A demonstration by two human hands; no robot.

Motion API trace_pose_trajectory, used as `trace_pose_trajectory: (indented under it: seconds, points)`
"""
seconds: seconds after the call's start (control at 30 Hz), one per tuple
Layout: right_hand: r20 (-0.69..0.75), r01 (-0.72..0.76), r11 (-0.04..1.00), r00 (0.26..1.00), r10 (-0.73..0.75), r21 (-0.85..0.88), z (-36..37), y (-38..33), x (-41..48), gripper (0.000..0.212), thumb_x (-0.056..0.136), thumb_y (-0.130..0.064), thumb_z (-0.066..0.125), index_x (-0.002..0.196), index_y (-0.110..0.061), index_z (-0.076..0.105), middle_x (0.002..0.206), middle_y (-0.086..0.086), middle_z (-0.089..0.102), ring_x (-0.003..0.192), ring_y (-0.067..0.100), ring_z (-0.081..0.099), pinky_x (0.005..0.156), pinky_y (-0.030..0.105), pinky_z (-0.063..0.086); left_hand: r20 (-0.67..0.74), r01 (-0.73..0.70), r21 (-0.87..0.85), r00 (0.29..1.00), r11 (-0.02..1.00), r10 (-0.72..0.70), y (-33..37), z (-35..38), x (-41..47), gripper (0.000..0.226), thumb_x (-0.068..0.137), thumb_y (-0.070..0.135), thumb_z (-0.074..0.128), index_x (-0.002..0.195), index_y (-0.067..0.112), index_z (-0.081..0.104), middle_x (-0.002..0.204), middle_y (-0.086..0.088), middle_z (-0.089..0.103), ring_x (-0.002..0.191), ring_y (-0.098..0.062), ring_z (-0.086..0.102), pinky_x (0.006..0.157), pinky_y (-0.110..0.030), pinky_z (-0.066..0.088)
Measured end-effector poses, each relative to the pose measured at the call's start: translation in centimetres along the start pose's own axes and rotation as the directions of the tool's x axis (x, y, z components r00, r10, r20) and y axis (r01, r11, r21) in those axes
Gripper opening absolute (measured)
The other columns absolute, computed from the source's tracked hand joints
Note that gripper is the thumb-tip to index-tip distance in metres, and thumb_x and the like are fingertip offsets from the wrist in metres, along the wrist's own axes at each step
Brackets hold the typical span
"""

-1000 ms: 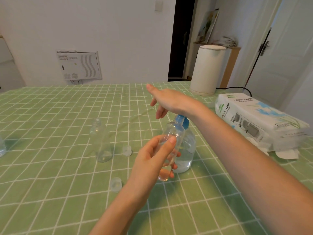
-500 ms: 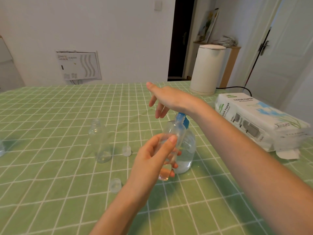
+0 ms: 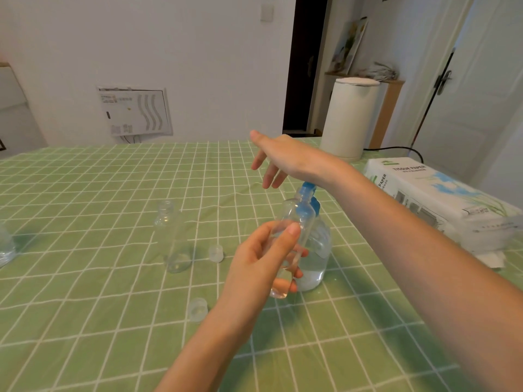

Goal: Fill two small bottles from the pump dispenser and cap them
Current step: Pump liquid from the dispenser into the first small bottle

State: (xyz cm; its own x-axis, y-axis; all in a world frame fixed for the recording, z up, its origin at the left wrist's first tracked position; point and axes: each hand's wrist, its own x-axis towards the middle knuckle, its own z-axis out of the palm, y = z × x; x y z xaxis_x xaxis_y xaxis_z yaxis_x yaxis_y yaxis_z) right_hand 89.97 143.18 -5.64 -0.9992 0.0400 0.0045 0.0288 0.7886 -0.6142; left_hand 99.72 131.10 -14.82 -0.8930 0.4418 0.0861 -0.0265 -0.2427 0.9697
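**A:** Where is the bottle that is being filled?

**B:** In the left hand (image 3: 263, 258). The thumb lies across the front of the small clear bottle (image 3: 297, 219) and the fingers curl round its back. It is held off the table, tilted, in front of the pump dispenser (image 3: 317, 250).

**A:** Is its mouth at the spout?

**B:** The mouth sits right up by the blue pump head (image 3: 307, 188). I cannot tell whether the two touch, or how much liquid the bottle holds.

**A:** And the right hand?

**B:** The right hand (image 3: 280, 157) grips nothing. The base of the palm rests on top of the pump head, and the fingers hang loose and nearly straight beyond it.

**A:** What about the dispenser itself?

**B:** It stands upright on the green checked tablecloth (image 3: 85, 306), with clear liquid in its lower part.

**A:** The other bottle?

**B:** The second small bottle (image 3: 172, 239) stands upright and uncapped, well to the left. The far cap (image 3: 216, 253) lies just beside it on the cloth. The near cap (image 3: 198, 306) lies closer to the person, below the left wrist.

**A:** Anything else on the table?

**B:** There is a tissue paper pack (image 3: 433, 190) at the right edge and a white kettle (image 3: 349, 117) behind it.
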Motion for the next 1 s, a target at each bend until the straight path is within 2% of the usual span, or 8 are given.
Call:
trace_pose_trajectory:
  seconds: [0.17, 0.3, 0.53, 0.63, 0.7, 1.0]
  points:
    - [0.055, -0.033, 0.998, 0.998, 0.036, -0.053, 0.3, 0.0, -0.1, 0.069, 0.095, -0.061, 0.015, 0.102, -0.014, 0.065, 0.080, 0.010, 0.073, 0.080, 0.022, 0.069, 0.059, 0.027, 0.032, 0.001, -0.005, -0.009, 1.000, 1.000, 0.005, -0.1, -0.1, 0.0, 0.042, 0.068, 0.050, 0.067, 0.100, 0.023, 0.068, 0.074, 0.003, 0.068, 0.055, -0.011, 0.058, 0.045, -0.019, 0.044]
    - [0.068, -0.055, 0.997, 0.996, 0.058, -0.048, 1.0, 0.5, -0.2, 0.070, 0.095, -0.062, 0.015, 0.101, -0.014, 0.066, 0.080, 0.011, 0.073, 0.077, 0.021, 0.069, 0.058, 0.029, 0.032, 0.007, 0.009, 0.007, 1.000, 1.000, -0.009, -0.3, -0.1, -0.3, 0.044, 0.066, 0.049, 0.063, 0.101, 0.021, 0.067, 0.072, 0.003, 0.068, 0.055, -0.010, 0.057, 0.045, -0.019, 0.044]
    - [0.036, -0.027, 0.999, 0.999, 0.028, -0.045, 1.1, 0.8, -0.2, 0.070, 0.094, -0.063, 0.015, 0.100, -0.015, 0.066, 0.076, 0.008, 0.073, 0.075, 0.019, 0.069, 0.071, 0.036, 0.035, 0.003, 0.016, 0.016, 1.000, 1.000, -0.016, -0.4, -0.2, -0.2, 0.047, 0.065, 0.050, 0.062, 0.102, 0.022, 0.067, 0.071, 0.004, 0.068, 0.054, -0.010, 0.057, 0.045, -0.020, 0.045]
    - [0.018, -0.006, 0.999, 1.000, 0.007, -0.037, 0.5, 0.4, -0.1, 0.068, 0.095, -0.061, 0.017, 0.101, -0.014, 0.066, 0.074, 0.008, 0.073, 0.075, 0.020, 0.070, 0.073, 0.036, 0.037, 0.009, 0.011, 0.005, 1.000, 1.000, -0.011, -0.1, -0.1, 0.0, 0.041, 0.072, 0.050, 0.068, 0.103, 0.022, 0.066, 0.072, 0.004, 0.069, 0.055, -0.010, 0.057, 0.046, -0.019, 0.044]
    - [0.004, 0.005, 0.999, 1.000, -0.005, -0.043, 0.1, 0.1, 0.0, 0.068, 0.095, -0.061, 0.017, 0.101, -0.014, 0.066, 0.073, 0.008, 0.073, 0.076, 0.021, 0.069, 0.075, 0.037, 0.040, 0.006, 0.007, -0.002, 1.000, 1.000, -0.007, 0.0, -0.1, 0.1, 0.036, 0.073, 0.047, 0.065, 0.101, 0.023, 0.067, 0.073, 0.004, 0.069, 0.055, -0.011, 0.057, 0.046, -0.019, 0.045]
    - [0.030, -0.019, 0.999, 0.999, 0.021, -0.049, 0.7, 0.3, -0.1, 0.071, 0.093, -0.064, 0.015, 0.098, -0.014, 0.065, 0.072, 0.008, 0.073, 0.074, 0.019, 0.070, 0.075, 0.038, 0.035, 0.014, -0.005, 0.026, 1.000, 1.000, 0.005, -0.2, -0.2, -0.1, 0.036, 0.073, 0.046, 0.061, 0.101, 0.025, 0.067, 0.073, 0.005, 0.070, 0.056, -0.010, 0.058, 0.047, -0.019, 0.045]
